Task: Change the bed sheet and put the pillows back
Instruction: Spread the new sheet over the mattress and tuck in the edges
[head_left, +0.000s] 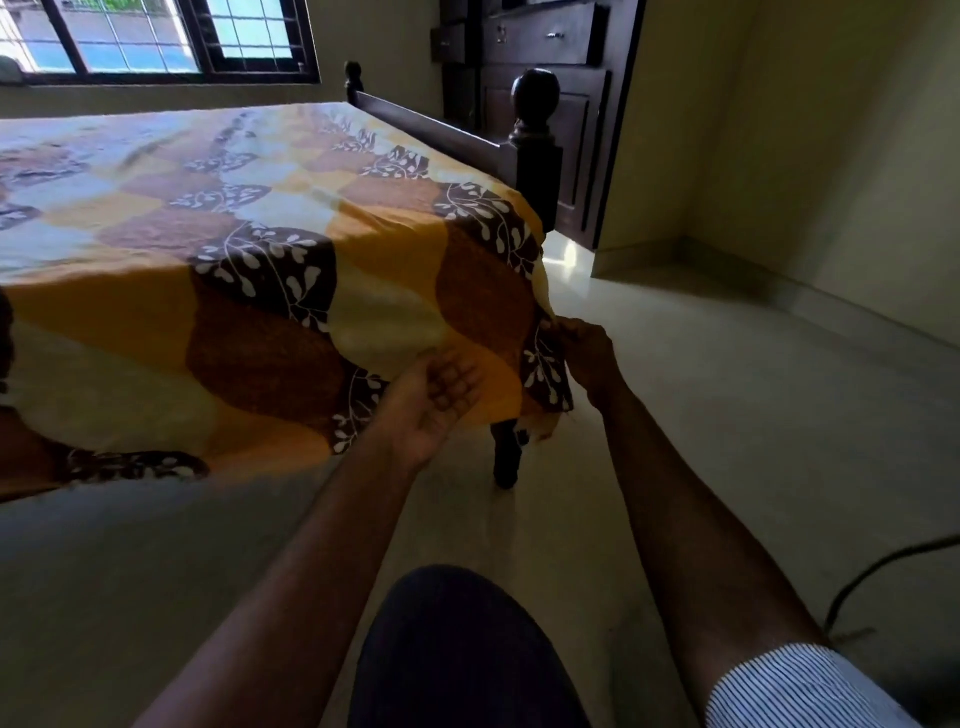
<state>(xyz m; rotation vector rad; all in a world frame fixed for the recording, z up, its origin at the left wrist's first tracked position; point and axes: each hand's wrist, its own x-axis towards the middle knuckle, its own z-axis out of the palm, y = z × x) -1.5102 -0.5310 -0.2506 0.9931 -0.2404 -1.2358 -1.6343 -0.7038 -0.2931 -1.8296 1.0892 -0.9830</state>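
Nearest: a dark-trousered knee (457, 649) and a striped sleeve (800, 686). Beyond, pale glossy floor (727, 415), open rightward to the wall. Spread over the bed, draping its near side and corner: the patterned bed sheet (260, 234). Pinched in the right grip (584, 353), the sheet's hanging corner, above a dark bed leg (506, 457). Left grip (436, 405) palm up, fingers curled against the draped edge; blurred, cannot tell if holding cloth. Behind, dark cupboard (545, 52) and window (156, 36).
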